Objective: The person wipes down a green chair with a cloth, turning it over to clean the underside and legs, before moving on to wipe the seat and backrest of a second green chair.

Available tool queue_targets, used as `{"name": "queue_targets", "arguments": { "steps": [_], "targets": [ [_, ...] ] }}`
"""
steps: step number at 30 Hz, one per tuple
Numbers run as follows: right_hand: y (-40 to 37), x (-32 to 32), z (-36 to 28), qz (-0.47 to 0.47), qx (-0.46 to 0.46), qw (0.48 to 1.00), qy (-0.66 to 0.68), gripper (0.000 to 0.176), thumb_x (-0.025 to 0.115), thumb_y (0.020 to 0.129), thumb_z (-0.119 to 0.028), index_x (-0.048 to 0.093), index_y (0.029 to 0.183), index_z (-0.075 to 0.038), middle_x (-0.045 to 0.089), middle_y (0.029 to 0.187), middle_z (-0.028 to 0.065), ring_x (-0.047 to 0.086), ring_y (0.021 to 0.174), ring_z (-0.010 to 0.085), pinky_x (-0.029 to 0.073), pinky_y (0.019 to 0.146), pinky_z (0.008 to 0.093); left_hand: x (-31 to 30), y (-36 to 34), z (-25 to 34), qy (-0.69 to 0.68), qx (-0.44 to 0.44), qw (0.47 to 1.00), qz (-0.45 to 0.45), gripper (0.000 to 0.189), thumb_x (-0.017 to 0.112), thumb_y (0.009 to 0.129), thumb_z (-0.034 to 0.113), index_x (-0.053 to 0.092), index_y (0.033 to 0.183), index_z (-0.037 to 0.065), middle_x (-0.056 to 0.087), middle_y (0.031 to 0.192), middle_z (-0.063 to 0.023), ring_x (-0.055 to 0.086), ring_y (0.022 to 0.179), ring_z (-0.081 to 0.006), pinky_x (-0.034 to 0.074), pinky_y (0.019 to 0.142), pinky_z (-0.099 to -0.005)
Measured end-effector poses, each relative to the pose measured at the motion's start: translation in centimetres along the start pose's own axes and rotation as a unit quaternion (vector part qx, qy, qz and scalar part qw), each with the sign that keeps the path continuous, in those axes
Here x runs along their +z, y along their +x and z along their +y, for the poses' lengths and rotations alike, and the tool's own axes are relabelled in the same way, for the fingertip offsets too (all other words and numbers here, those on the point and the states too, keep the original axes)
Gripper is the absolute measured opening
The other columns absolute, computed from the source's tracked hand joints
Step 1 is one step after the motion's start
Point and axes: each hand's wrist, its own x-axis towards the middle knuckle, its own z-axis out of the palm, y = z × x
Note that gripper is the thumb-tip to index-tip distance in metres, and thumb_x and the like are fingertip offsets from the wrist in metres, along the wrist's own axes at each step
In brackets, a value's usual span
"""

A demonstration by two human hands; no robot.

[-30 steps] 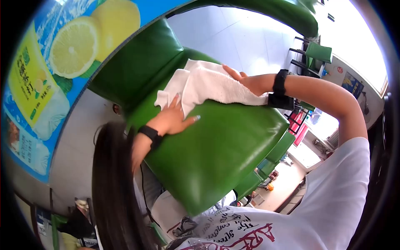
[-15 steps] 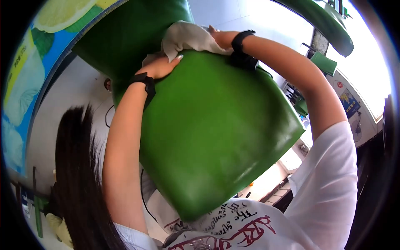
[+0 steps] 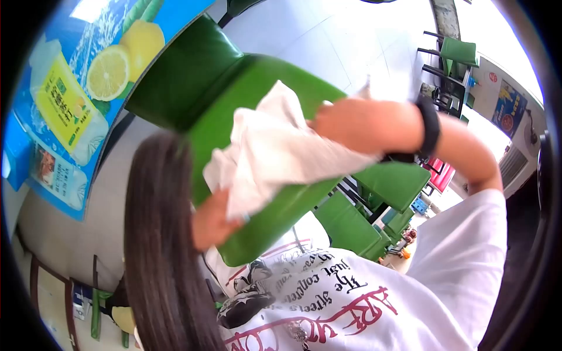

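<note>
White cloth (image 3: 263, 152), over green seat (image 3: 272, 225); right hand (image 3: 366, 126), two o'clock, fingers curled on cloth; left hand (image 3: 212, 222), seven o'clock (blurred; grip unclear). Best spread flat.

The cloth (image 3: 263, 155) looks matt, the seat (image 3: 234, 93) glossy.

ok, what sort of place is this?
Probably a small eatery or snack shop, though no food service is visible. Clues: a green padded chair with similar green chairs beyond, a blue tabletop-like surface printed with lemons and product packs, and a wall poster.
</note>
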Motion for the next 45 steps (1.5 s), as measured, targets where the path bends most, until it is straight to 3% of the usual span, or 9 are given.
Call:
{"name": "queue_targets", "arguments": {
  "steps": [3,6,13,17,27,33,38,41,45],
  "targets": [
    [-3.5,7.9,-0.3,0.26,-0.027,0.904,-0.338,0.046,0.063,0.076,-0.013,0.057,0.121,-0.008,0.051,0.132,0.0166,0.049,0.123,0.0369,0.038,0.101,0.0545,2.7,-1.1,6.6,0.153,0.02,0.981,-0.114,0.076,0.069,0.077,0.028,0.036,0.141,0.002,0.031,0.142,-0.0283,0.017,0.137,-0.0467,0.016,0.112,-0.0534],
    [-1.4,12.5,-0.9,0.389,0.054,0.885,-0.25,0.065,0.063,0.074,-0.013,0.043,0.136,-0.012,0.032,0.147,0.0137,0.028,0.138,0.0339,0.021,0.11,0.0603,5.8,-2.0,6.0,0.284,0.0,0.955,-0.088,0.067,0.068,0.078,0.027,0.045,0.136,0.005,0.032,0.142,-0.0258,0.019,0.136,-0.0476,0.019,0.109,-0.0589],
    [2.6,17.8,-4.8,0.565,0.053,0.819,-0.088,0.074,0.068,0.06,-0.007,0.049,0.131,-0.012,0.043,0.139,0.0078,0.029,0.138,0.0288,0.015,0.115,0.0583,6.2,-2.9,4.2,0.257,0.115,0.959,0.039,0.042,0.066,0.079,0.018,0.061,0.116,0.0,0.047,0.13,-0.0276,0.04,0.124,-0.0484,0.03,0.105,-0.0567],
    [6.7,20.2,-10.4,0.699,0.064,0.711,-0.038,0.053,0.064,0.07,-0.011,0.058,0.123,-0.016,0.053,0.129,0.0036,0.039,0.132,0.0245,0.017,0.115,0.0567,5.4,-4.8,5.0,0.23,0.177,0.956,0.044,0.031,0.064,0.079,0.01,0.063,0.107,-0.004,0.055,0.119,-0.0279,0.049,0.115,-0.0484,0.038,0.103,-0.0485],
    [10.9,24.7,-23.7,0.779,-0.023,0.62,0.097,0.043,0.063,0.073,-0.01,0.062,0.116,-0.012,0.054,0.129,0.0057,0.039,0.133,0.0262,0.015,0.116,0.0555,0.5,-15.6,6.8,0.303,0.076,0.921,-0.232,0.035,0.061,0.085,0.014,0.059,0.117,0.001,0.056,0.119,-0.0217,0.051,0.113,-0.0402,0.043,0.095,-0.0407],
    [12.4,25.1,-24.4,0.818,-0.072,0.559,0.12,0.032,0.063,0.069,0.0,0.065,0.101,-0.004,0.058,0.119,0.0089,0.045,0.127,0.028,0.021,0.116,0.0549,-0.2,-15.1,8.5,0.313,0.038,0.921,-0.23,0.03,0.058,0.088,0.012,0.059,0.116,0.003,0.058,0.114,-0.0215,0.057,0.102,-0.0396,0.046,0.086,-0.0382],
    [6.0,25.6,-21.8,0.922,0.12,0.331,0.162,0.032,0.06,0.079,-0.003,0.064,0.111,-0.002,0.061,0.116,0.0124,0.05,0.122,0.0275,0.023,0.113,0.0499,2.0,-11.8,12.3,0.302,0.171,0.928,-0.136,0.031,0.058,0.084,0.002,0.058,0.116,-0.002,0.055,0.121,-0.0244,0.055,0.109,-0.042,0.044,0.091,-0.0388],
    [4.3,25.1,-18.6,0.884,0.391,0.209,0.145,0.053,0.067,0.082,-0.031,0.055,0.13,-0.014,0.032,0.148,0.0188,0.019,0.139,0.0442,0.009,0.112,0.0555,4.6,-8.2,13.3,0.383,0.266,0.882,-0.065,0.037,0.057,0.083,-0.003,0.054,0.12,-0.006,0.044,0.134,-0.0268,0.045,0.122,-0.045,0.037,0.101,-0.0407],
    [11.7,22.1,-11.5,0.857,0.217,0.369,0.289,0.068,0.067,0.081,-0.031,0.041,0.143,-0.022,0.006,0.155,0.021,0.013,0.137,0.0501,0.015,0.11,0.0582,7.8,-3.8,10.7,0.408,0.167,0.891,-0.107,0.057,0.059,0.082,0.0,0.039,0.135,-0.003,0.024,0.147,-0.0281,0.024,0.135,-0.048,0.025,0.11,-0.0457]
  ]
}}
